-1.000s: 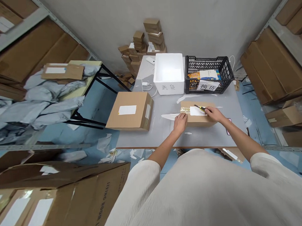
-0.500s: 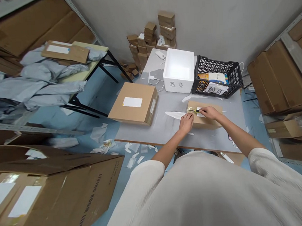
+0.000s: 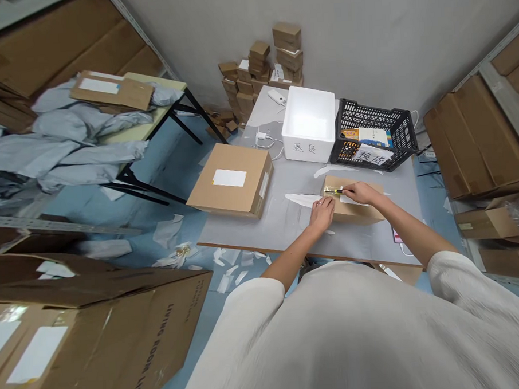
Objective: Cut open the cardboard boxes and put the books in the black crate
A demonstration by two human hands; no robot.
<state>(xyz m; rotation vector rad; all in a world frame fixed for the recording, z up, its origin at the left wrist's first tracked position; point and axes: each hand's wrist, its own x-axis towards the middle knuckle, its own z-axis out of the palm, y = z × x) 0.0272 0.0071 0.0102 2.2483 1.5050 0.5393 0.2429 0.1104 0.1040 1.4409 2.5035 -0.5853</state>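
Note:
A small cardboard box [image 3: 358,214] with shiny clear tape and a white label lies on the grey table [image 3: 282,228]. My right hand [image 3: 360,193] is closed around a yellow-and-black utility knife [image 3: 337,191], whose tip points left over the taped end of the lid. Whether the blade has gone through the tape is too small to tell. At the near left corner of the same box, my left hand [image 3: 322,213] grips the edge with bent fingers, close to the knife's tip.
Left on the table stands a larger labelled carton [image 3: 215,162]. Behind are a white foam box [image 3: 307,149] and a black plastic crate [image 3: 342,125] holding packages. A phone [image 3: 396,235] lies by the right edge; paper scraps [image 3: 228,276] litter the floor.
The knife has moved from above the label to the taped left end of the lid, where it stays. My left hand keeps its place on the box. The view has shifted slightly.

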